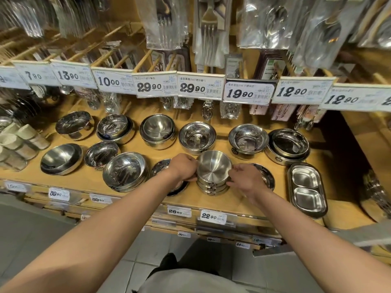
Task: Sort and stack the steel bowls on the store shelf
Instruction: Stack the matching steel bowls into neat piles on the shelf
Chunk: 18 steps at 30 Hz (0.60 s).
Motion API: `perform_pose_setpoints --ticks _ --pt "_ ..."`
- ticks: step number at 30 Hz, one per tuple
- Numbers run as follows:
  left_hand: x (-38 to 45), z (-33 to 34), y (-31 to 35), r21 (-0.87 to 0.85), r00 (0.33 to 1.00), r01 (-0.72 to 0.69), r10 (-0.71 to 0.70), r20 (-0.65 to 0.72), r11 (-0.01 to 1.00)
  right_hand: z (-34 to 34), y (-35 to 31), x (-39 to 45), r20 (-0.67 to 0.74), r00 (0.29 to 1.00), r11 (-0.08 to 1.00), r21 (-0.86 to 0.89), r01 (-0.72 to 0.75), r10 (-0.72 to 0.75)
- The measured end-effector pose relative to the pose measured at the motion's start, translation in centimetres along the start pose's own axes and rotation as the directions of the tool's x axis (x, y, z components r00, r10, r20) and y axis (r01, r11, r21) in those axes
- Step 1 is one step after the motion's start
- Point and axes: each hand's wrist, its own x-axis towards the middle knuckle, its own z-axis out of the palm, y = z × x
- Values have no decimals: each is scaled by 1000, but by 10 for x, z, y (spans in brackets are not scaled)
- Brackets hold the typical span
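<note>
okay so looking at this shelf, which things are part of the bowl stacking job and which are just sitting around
Part of the job:
bowl stack, held by left hand and right hand
other bowls
shelf

Just there:
divided trays
price tags
packaged forks
white cups

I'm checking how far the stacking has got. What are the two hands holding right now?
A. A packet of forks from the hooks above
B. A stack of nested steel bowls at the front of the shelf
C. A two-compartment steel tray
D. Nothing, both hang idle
B: the left hand and right hand grip opposite sides of the stack of nested steel bowls near the shelf's front edge.
</note>
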Motion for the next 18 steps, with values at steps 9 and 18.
perform_pose_setpoints --ticks 9,18 --pt "-3 2 1 17 999 -1 2 -44 1000 -5 0 0 48 999 1000 8 1 -2" --pt "-22 -69 -3 -71 989 -51 41 -141 996 -37 -38 -2 -7 999 999 -16 50 -50"
